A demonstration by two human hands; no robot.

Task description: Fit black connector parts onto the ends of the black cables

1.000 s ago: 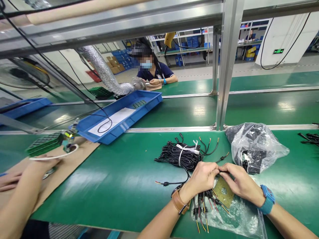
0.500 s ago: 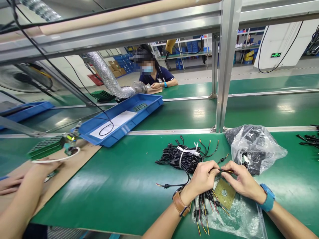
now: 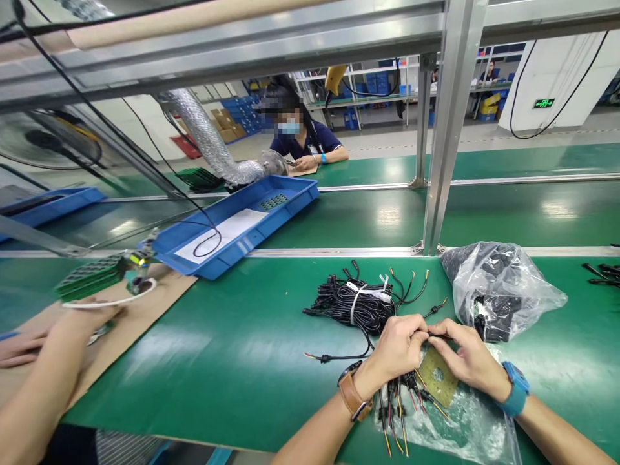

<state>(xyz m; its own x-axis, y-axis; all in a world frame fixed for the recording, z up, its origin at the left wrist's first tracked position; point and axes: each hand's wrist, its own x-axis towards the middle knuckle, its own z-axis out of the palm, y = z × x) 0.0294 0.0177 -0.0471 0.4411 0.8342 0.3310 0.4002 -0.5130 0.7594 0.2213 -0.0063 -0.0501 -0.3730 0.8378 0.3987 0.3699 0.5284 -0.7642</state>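
Where wires lie — green bench (image 3: 232,361).

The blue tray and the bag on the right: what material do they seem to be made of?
The blue tray looks like moulded hard plastic: uniform colour, smooth slightly glossy walls. The bag appears to be thin clear plastic film: crinkled, shiny, with dark contents showing through.

Counts, head view: two hands of the wearer, left hand (image 3: 398,349) and right hand (image 3: 465,357); one tied bundle of black cables (image 3: 356,303); two clear plastic bags (image 3: 498,287); two blue trays (image 3: 232,229); one brass-coloured plate (image 3: 437,376); one seated co-worker (image 3: 303,139) opposite.
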